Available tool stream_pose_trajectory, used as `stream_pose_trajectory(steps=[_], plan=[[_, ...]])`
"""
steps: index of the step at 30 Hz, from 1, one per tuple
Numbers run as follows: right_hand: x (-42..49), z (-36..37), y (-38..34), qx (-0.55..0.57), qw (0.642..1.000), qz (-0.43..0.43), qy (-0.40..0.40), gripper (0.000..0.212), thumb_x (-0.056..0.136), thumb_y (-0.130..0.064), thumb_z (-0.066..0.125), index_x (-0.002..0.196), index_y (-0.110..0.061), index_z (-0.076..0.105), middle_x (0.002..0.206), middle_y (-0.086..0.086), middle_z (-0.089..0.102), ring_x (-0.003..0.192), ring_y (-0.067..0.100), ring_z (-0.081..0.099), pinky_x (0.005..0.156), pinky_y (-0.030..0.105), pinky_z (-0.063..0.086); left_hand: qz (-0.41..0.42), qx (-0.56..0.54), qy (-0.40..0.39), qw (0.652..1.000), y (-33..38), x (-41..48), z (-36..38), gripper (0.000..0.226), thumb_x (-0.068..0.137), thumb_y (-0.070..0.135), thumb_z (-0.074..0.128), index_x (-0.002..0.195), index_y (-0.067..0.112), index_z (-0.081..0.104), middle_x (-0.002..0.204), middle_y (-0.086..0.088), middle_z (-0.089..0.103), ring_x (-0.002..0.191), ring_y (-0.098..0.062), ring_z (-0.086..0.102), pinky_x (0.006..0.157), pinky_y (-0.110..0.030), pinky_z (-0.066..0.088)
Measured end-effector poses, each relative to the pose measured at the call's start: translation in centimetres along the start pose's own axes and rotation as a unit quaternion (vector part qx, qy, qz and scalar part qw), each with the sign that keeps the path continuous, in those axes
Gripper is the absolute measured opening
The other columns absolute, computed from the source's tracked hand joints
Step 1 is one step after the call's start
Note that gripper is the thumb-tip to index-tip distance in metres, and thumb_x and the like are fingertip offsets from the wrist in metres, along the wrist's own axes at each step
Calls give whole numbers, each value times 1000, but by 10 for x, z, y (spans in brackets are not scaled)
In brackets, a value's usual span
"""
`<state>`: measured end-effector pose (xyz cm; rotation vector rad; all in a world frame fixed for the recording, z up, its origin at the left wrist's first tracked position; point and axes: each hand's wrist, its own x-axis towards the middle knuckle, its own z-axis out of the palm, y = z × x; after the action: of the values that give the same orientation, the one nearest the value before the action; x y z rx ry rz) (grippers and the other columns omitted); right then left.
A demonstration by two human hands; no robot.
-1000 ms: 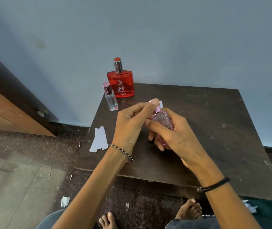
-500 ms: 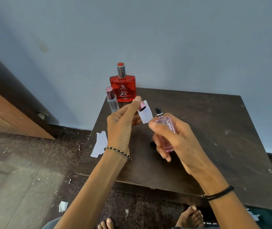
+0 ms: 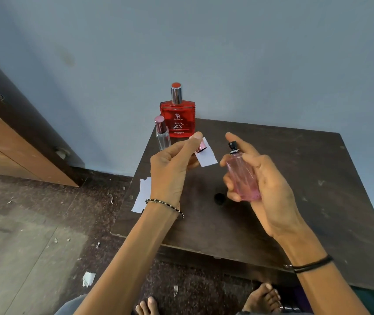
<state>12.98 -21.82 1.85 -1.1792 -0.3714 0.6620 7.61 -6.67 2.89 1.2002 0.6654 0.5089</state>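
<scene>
My right hand point(image 3: 265, 185) grips a small pink perfume bottle point(image 3: 241, 178) upright above the table, its black spray nozzle point(image 3: 232, 146) bare and my forefinger raised beside it. My left hand point(image 3: 170, 169) holds the bottle's pink cap point(image 3: 200, 147) together with a white paper strip point(image 3: 206, 153), pinched between thumb and fingers, a short way left of the bottle.
A dark wooden table point(image 3: 306, 178) stands against a blue wall. On its far left corner stand a red perfume bottle point(image 3: 177, 119) and a small clear bottle point(image 3: 162, 134) with a pink cap. A paper piece point(image 3: 142, 195) lies at the left edge. A wooden cabinet point(image 3: 11, 142) is at left.
The cap has come off the pink bottle. My left hand has drawn it and the paper strip leftward, and my right hand has moved the bottle to the right, apart from it.
</scene>
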Motion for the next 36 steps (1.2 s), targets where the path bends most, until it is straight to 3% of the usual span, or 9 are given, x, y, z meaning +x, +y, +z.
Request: stream_pose_trajectory(steps=[2, 5, 9, 12, 17, 19, 23, 30, 36], plan=[[0, 0, 3, -73, 997, -16, 7, 44, 96, -40, 47, 139, -48, 54, 95, -6, 67, 69, 13, 59, 53, 25, 49, -7, 0, -9, 1000, 0, -1, 0, 25, 85, 35, 77, 95, 12, 82, 92, -6, 81, 92, -22, 77, 68, -20, 59], [0, 0, 10, -214, 974, -72, 22, 44, 96, -41, 55, 140, -46, 52, 79, -7, 61, 65, 9, 57, 57, 22, 48, -10, 3, -30, 999, -1, -4, 1, 23, 86, 34, 76, 93, 13, 82, 90, -7, 81, 88, -21, 77, 69, -20, 60], [1, 1, 16, -387, 905, -148, 95, 34, 94, -38, 64, 128, -36, 61, 102, -36, 59, 97, -13, 59, 78, 9, 50, -23, 7, -59, 998, 0, -4, 2, 25, 88, 34, 74, 95, 11, 82, 90, -9, 81, 87, -22, 78, 76, -28, 63], [2, 5, 17, -457, 860, -196, 116, 40, 93, -35, 65, 131, -25, 61, 115, -25, 58, 101, -17, 55, 83, -4, 40, -49, -25, -71, 996, 1, -6, 3, 25, 89, 30, 74, 97, 7, 80, 91, -9, 81, 86, -23, 79, 72, -29, 63], [2, 7, 19, -519, 813, -242, 108, 45, 89, -32, 67, 129, -10, 63, 114, 7, 68, 88, -12, 52, 80, -8, 36, -82, -45, -80, 992, 1, -7, 1, 25, 88, 29, 75, 98, 7, 80, 91, -10, 81, 83, -23, 79, 69, -30, 63], [3, 7, 20, -533, 801, -251, 102, 43, 89, -30, 67, 127, -10, 62, 112, 8, 67, 81, -6, 51, 79, -7, 37, -91, -52, -79, 991, 1, -7, 0, 23, 87, 28, 76, 95, 7, 80, 89, -12, 81, 80, -22, 79, 67, -30, 63], [5, 7, 20, -555, 785, -255, 101, 45, 89, -34, 66, 126, -9, 61, 111, 9, 67, 90, -1, 49, 79, -7, 37, -104, -63, -75, 990, 1, -5, -1, 15, 86, 27, 78, 84, 12, 80, 85, -12, 81, 74, -21, 79, 61, -28, 62], [5, 6, 21, -573, 774, -252, 96, 45, 89, -36, 65, 125, -10, 60, 111, 9, 67, 90, 6, 53, 74, -1, 34, -111, -67, -82, 988, -1, -5, 0, 17, 86, 24, 77, 72, 15, 82, 84, -11, 81, 73, -20, 79, 60, -28, 62], [5, 8, 20, -566, 778, -254, 98, 44, 91, -32, 67, 127, -7, 61, 112, 11, 67, 91, 6, 53, 73, -1, 38, -113, -68, -74, 988, 0, -4, 1, 13, 86, 24, 77, 78, 15, 81, 87, -11, 81, 76, -22, 79, 63, -31, 63]])
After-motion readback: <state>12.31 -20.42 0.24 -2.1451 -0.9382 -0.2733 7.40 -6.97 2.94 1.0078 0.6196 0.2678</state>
